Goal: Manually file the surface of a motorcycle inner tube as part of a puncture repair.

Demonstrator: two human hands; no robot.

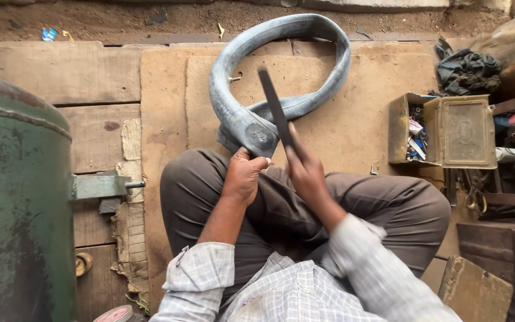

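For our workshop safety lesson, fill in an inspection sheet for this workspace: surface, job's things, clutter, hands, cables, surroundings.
Surface: worn brown mat on wooden planks.
Job's things: grey inner tube looped on the mat, folded end on the knee; dark flat tool over its round patch.
Clutter: open metal box of small parts; dark rag.
Hands: left hand grips the tube; right hand holds the tool.
Cables: nothing seen.
Surroundings: green tank at left; dirt ground beyond.
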